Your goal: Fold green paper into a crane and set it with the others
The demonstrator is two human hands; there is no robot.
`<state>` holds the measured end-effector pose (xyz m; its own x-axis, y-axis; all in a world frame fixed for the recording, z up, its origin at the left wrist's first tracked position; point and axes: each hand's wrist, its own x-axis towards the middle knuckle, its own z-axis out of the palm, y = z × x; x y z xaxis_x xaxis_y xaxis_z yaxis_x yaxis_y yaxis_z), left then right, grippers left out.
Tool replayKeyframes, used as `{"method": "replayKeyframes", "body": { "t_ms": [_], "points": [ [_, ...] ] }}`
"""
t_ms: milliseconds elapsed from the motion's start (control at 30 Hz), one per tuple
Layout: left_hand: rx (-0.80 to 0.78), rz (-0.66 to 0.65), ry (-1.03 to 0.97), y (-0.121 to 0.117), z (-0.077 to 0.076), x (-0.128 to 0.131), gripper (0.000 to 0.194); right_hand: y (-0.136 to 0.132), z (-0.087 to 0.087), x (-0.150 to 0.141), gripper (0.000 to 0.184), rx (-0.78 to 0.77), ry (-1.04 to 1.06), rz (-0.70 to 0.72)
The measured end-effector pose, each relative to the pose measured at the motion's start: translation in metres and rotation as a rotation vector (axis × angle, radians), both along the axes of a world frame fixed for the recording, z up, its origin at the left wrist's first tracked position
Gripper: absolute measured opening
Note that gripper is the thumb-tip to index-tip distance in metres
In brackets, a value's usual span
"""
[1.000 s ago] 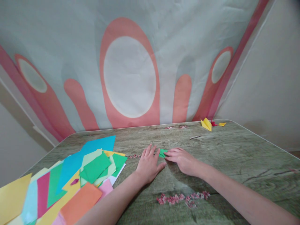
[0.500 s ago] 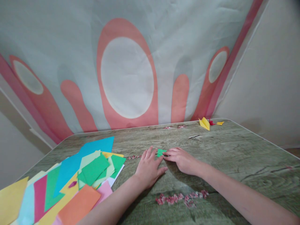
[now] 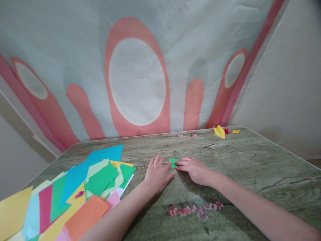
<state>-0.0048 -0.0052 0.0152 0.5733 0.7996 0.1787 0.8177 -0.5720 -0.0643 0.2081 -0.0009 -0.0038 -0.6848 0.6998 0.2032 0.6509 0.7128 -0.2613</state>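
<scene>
A small folded piece of green paper (image 3: pixel 173 162) lies on the wood-grain table between my hands. My left hand (image 3: pixel 157 175) rests to its left, palm down with the fingers spread, the index fingertip at the paper's left edge. From the other side, my right hand (image 3: pixel 194 170) holds the paper's right part, its fingers bent together and covering that edge. Exactly how the thumb grips is hidden.
At left spreads a heap of coloured papers, among them a blue sheet (image 3: pixel 106 154), green squares (image 3: pixel 101 177) and an orange piece (image 3: pixel 86 214). A yellow folded paper plane (image 3: pixel 219 132) and a small red folded piece (image 3: pixel 227 130) sit at the far right edge. A patterned backdrop (image 3: pixel 178 100) hangs behind.
My left hand has shifted slightly left, its fingers lifting a little from the green paper's side. My right hand stays at the paper's right edge. The view has tilted slightly.
</scene>
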Motion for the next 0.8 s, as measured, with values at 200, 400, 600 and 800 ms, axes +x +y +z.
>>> {"method": "replayKeyframes", "body": {
  "t_ms": [200,400,600,800],
  "points": [
    [0.005,-0.003,-0.017,0.003,-0.001,-0.002,0.045,0.001,-0.003,0.000,0.041,0.012,0.015,-0.003],
    [0.005,-0.055,-0.106,0.011,-0.009,0.000,0.032,0.001,-0.011,0.001,0.042,0.044,0.126,-0.016],
    [0.007,-0.091,-0.191,0.018,-0.016,0.002,0.026,0.006,-0.022,-0.008,0.028,0.071,0.347,-0.212],
    [0.014,-0.097,-0.231,0.019,-0.017,0.003,0.020,0.017,-0.029,-0.017,0.031,0.065,0.355,-0.393]
  ]
}}
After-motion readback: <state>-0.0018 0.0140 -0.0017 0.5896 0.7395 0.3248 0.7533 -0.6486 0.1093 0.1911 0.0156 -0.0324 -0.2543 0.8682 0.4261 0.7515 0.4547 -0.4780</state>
